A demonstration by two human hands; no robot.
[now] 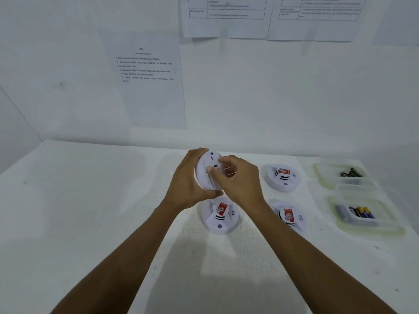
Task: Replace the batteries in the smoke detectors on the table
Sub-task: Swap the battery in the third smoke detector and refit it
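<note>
Front detectors: one lies in the centre (218,215) and one on the right (289,217), both flat with red stickers up, right under the hands.
Left hand (190,184): wrapped round the rim of the held detector (203,177), which is lifted off the table and tilted on edge, back toward the camera.
Right hand (238,180): fingers curled against that back, thumb near the middle. Honestly can't tell if it's pinching a cover or a battery.
Risk, drop: if the thumb pries hard and the left hand's grip slips, the unit would probably land on the centre one below.
Risk, snap: forcing the cover the wrong way could break a tab.
Far detector (282,176): flat, well clear.
Risk, mix-up: batteries sit in a near tub (340,225) and a far tub (322,175), and which is old or new isn't visible.
Table (90,200): white, a bit scuffed.
Room: white wall (272,98) with a printed instruction sheet (147,82) taped up, and more sheets higher.
</note>
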